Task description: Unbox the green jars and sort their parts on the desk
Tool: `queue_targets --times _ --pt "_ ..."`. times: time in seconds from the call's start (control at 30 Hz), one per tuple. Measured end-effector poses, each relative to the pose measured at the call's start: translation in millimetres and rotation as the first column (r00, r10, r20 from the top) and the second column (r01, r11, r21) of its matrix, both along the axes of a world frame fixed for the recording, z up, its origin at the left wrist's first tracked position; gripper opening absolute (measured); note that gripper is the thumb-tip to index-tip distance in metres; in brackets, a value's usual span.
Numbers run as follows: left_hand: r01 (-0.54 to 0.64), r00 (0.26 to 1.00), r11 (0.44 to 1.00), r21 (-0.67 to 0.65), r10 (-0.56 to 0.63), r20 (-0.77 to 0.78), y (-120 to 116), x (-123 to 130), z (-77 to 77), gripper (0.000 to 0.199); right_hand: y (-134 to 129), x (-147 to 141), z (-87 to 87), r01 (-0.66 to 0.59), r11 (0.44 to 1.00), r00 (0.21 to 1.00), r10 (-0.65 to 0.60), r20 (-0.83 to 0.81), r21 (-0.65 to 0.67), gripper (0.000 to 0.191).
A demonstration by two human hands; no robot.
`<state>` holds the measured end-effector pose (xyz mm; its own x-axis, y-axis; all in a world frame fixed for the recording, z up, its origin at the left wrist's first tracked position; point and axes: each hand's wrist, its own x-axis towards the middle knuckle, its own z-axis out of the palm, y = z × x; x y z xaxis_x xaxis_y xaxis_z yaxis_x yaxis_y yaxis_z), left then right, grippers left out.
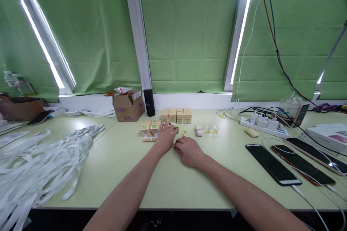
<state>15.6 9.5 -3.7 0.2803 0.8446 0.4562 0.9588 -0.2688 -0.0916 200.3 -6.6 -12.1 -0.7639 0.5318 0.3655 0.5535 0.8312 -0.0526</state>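
Observation:
My left hand (166, 138) is bent over a small cardboard box (177, 129), mostly hidden, with only a greenish edge showing past the fingertips. Close on its right, my right hand (189, 151) rests low over the table with its fingers curled; whatever they hold, if anything, is hidden. Left of my left hand stand opened kraft boxes (145, 127) with green windows and raised flaps. Small gold-coloured pieces (185, 132) lie just beyond my right hand. Further right are pinkish lumps (199, 131) and clear little containers (210, 129) with yellow bits inside.
Several closed kraft boxes (176, 115) line up behind my hands. A carton (128, 106) and a black cylinder (149, 102) stand at the back. White straps (59, 158) spread across the left. Phones (273, 164), cables and a power strip (264, 127) occupy the right.

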Motion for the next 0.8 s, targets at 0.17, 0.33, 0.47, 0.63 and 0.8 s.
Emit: queue_targets --times 0.17,0.33,0.47,0.63,0.8 --pt "-0.043 0.989 0.996 0.077 0.031 0.145 -8.2 -5.9 10.0 0.039 16.0 6.5 5.9 0.101 0.994 0.993 -0.097 -0.074 0.048 0.024" --pt "-0.134 0.938 0.983 0.126 0.085 0.335 -11.3 -11.9 13.1 0.03 59.3 17.0 26.3 0.36 0.928 0.93 -0.348 -0.121 0.097 0.032" --pt "-0.19 0.901 0.97 0.153 0.111 0.419 -9.8 -11.9 9.6 0.028 96.3 18.8 38.8 0.474 0.87 0.88 -0.471 -0.06 0.138 0.037" --pt "-0.246 0.878 0.954 0.172 0.144 0.457 -10.0 -9.3 10.1 0.026 124.1 12.2 39.5 0.504 0.854 0.862 -0.507 -0.007 0.132 0.057" --pt "-0.297 0.864 0.934 0.199 0.174 0.473 -7.6 -8.5 10.7 0.029 136.1 3.6 33.7 0.521 0.847 0.847 -0.528 0.059 0.103 0.064"
